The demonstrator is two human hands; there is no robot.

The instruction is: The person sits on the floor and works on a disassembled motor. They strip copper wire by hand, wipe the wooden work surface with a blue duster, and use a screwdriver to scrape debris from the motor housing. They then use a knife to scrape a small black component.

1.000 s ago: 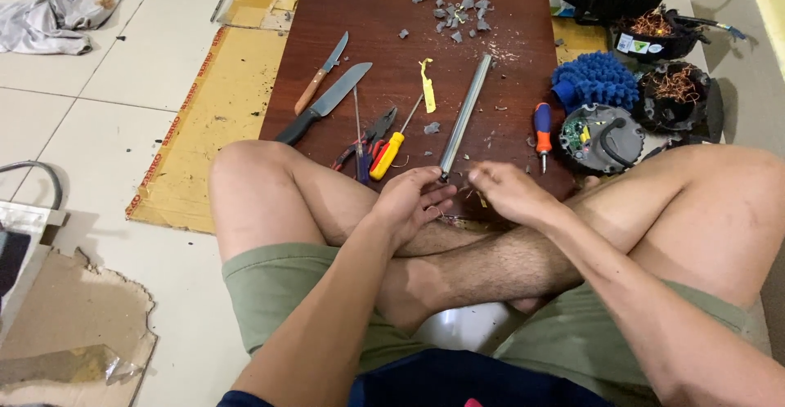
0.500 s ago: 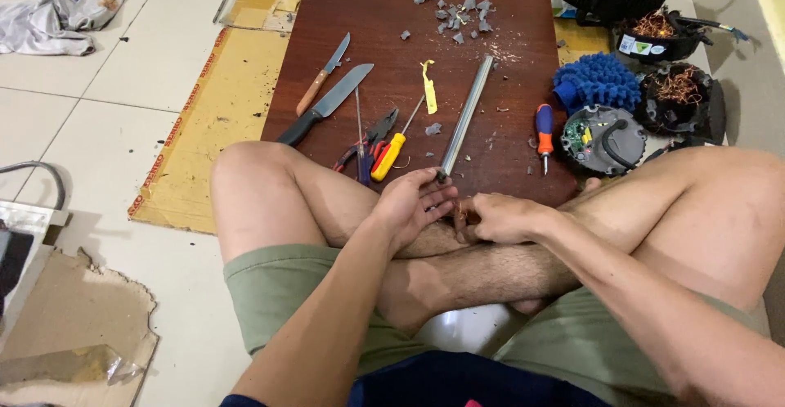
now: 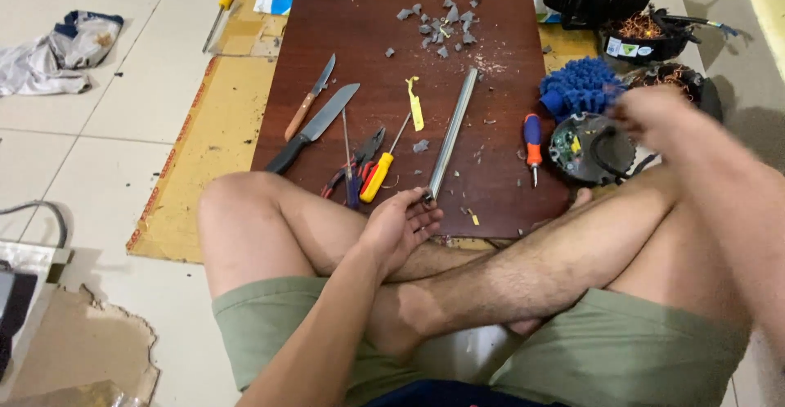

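The landmark is the dark brown rectangular wooden board (image 3: pixel 384 55) on the floor before the seated person. The left hand (image 3: pixel 401 227), at the board's near edge, rests half open, fingertips touching the near end of the long grey metal rod (image 3: pixel 451 133), which lies lengthwise down the board's middle; it is not clasped. The right hand (image 3: pixel 650 112), just off the board's right edge, is motion-blurred above the round black motor housing with a circuit board (image 3: pixel 590 147); its grip cannot be told. In my judgement, a sound step needs the left fingers steadying the rod against rolling, and the right hand slowing before contact. 1 yellow-handled screwdriver (image 3: pixel 383 170) lies just left of the rod.
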